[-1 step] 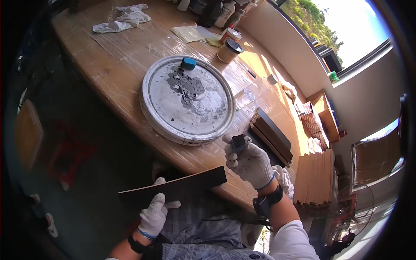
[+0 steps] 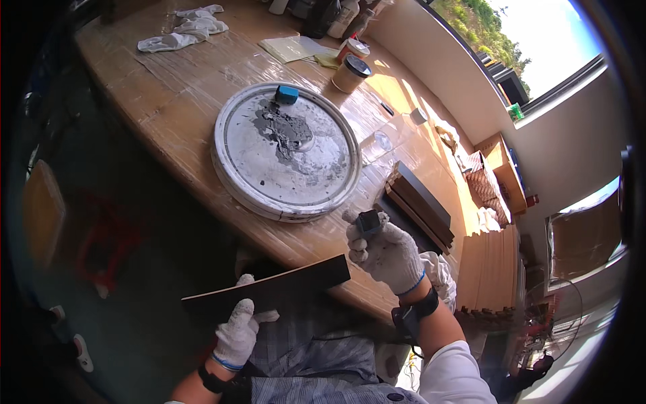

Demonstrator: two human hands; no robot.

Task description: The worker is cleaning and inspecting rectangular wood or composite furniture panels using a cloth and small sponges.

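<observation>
Table, right hand apparently palm-up.

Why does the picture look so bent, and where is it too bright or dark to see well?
Head view: the fisheye lens bends the near edge of the table; in that same view, sky outside is partly washed out, glare streaks the table, and floor at left sinks into shadow.

A: Head view, legible text or numbers?
B: None readable. Bottles at 12 o'clock: any print too small to resolve.
A: Dark-lidded tub, just past 12?
B: Nothing legible.
A: Cardboard box, between 2 and 3?
B: No characters resolved.
</observation>
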